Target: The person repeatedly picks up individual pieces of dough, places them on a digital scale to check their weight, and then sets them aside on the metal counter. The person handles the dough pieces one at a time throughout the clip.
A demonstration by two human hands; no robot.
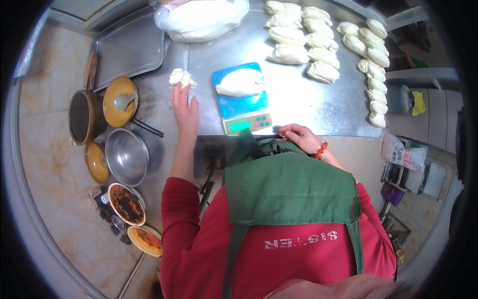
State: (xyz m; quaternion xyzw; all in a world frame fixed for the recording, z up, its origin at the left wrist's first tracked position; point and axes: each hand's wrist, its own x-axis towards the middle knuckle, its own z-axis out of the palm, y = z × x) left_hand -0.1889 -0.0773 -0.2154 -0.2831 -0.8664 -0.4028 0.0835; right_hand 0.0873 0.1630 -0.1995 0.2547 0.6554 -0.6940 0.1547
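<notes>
My left hand [185, 112] reaches over the steel table with its fingers spread. Its fingertips touch the near edge of a small, ragged lump of dough [182, 78]. To the right of that hand, a long dough piece [241, 83] lies across the blue platform of a digital kitchen scale [238, 108], whose green display is lit. My right hand [300, 138], with a red bead bracelet at the wrist, rests by the table's front edge, just right of the scale. Its fingers are loosely curled and a little apart, with nothing visible in them.
Rows of dough pieces [288, 54] occupy the back right, with another column [377, 84] along the right edge. A bulging white plastic bag [201, 22] stands behind the scale. A metal tray [127, 45], a steel bowl [127, 157] and a yellow bowl [119, 88] are at left.
</notes>
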